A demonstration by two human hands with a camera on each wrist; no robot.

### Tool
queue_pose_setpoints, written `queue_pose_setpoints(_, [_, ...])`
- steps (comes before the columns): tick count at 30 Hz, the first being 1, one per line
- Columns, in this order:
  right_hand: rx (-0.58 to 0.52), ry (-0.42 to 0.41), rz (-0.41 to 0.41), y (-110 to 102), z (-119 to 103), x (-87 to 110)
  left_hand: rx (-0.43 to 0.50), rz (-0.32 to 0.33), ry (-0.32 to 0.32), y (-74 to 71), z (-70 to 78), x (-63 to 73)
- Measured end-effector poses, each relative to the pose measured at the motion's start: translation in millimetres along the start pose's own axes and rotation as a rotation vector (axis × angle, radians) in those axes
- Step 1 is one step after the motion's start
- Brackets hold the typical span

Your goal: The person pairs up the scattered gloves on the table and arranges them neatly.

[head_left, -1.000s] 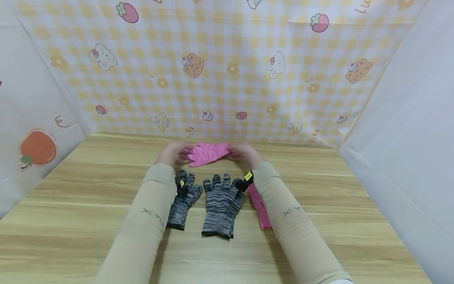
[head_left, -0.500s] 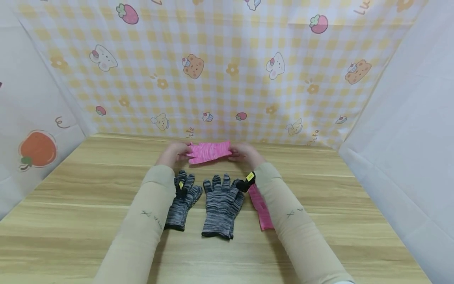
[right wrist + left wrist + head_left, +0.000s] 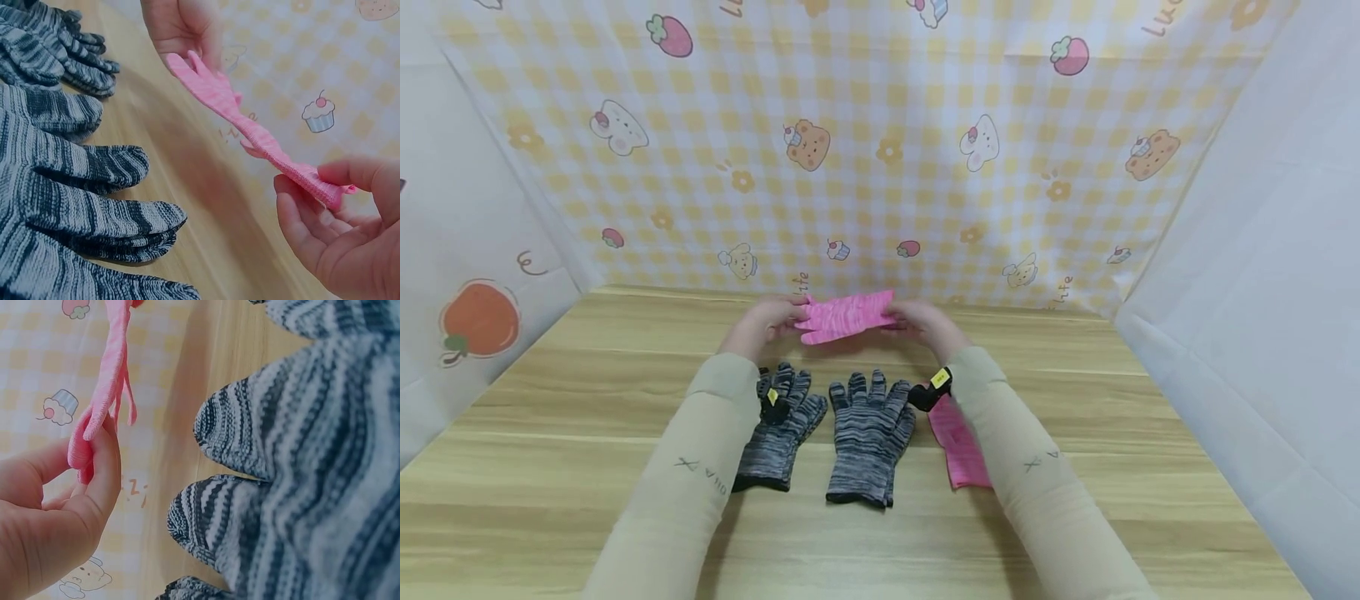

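A pink knit glove (image 3: 846,317) is stretched sideways between both hands, raised above the back of the table. My left hand (image 3: 767,322) pinches its finger end; in the left wrist view the thumb and fingers close round the pink fingertips (image 3: 80,449). At the cuff (image 3: 322,187), my right hand (image 3: 921,323) grips the glove between thumb and fingers. Nearer the front lie two grey-and-black striped gloves, one in the middle (image 3: 868,442) and one to the left (image 3: 782,429), partly behind the left wrist. Another pink glove (image 3: 961,446) lies partly hidden under the right forearm.
The wood-grain table (image 3: 1112,467) meets a yellow checked cloth backdrop (image 3: 887,183) just behind the hands. White cloth walls stand at the left (image 3: 482,217) and right (image 3: 1262,292). Black wrist cameras, one on the right wrist (image 3: 931,390), hang over the gloves.
The pink glove has risen a little and its cuff end has tilted up, both hands still holding it. The forearms have spread slightly apart. The gloves on the table stay put.
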State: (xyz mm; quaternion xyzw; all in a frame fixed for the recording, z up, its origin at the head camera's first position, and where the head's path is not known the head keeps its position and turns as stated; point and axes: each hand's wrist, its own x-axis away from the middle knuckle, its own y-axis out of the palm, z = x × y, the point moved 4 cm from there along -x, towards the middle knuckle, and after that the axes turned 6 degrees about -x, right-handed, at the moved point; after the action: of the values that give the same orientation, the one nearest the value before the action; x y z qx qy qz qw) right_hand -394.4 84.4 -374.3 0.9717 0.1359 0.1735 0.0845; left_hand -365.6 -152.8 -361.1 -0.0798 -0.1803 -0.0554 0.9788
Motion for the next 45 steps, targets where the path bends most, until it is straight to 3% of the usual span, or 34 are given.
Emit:
queue_pose_setpoints(1, [0.006, 0.005, 0.004, 4.5, -4.9, 11.6, 0.007, -0.006, 0.002, 0.0, -0.2, 0.1])
queue_pose_setpoints(8, [-0.03, -0.005, -0.066, 5.7, -10.8, 23.9, 0.032, -0.08, 0.024, 0.7, -0.6, 4.7])
queue_pose_setpoints(13, [-0.034, -0.025, -0.05, 6.1, -15.5, 31.6, 0.103, -0.146, 0.031, 4.8, 0.4, 10.7])
queue_pose_setpoints(23, [-0.126, -0.118, -0.052, 0.3, -27.9, 52.9, 0.326, -0.187, 0.041, 17.7, 5.4, 25.9])
queue_pose_setpoints(24, [-0.121, -0.115, -0.022, 2.4, -30.4, 57.8, 0.341, -0.192, 0.035, 19.1, 5.3, 26.7])
queue_pose_setpoints(34, [-0.246, -0.156, -0.065, 9.5, -42.9, 84.3, 0.353, -0.234, 0.03, 35.8, 5.8, 39.5])
queue_pose_setpoints(40, [-0.282, -0.192, -0.073, 13.9, -46.2, 97.0, 0.444, -0.242, 0.02, 46.1, 3.5, 49.8])
queue_pose_setpoints(45, [-0.307, -0.22, -0.078, 15.6, -46.3, 105.0, 0.48, -0.284, 0.031, 54.8, -0.1, 57.7])
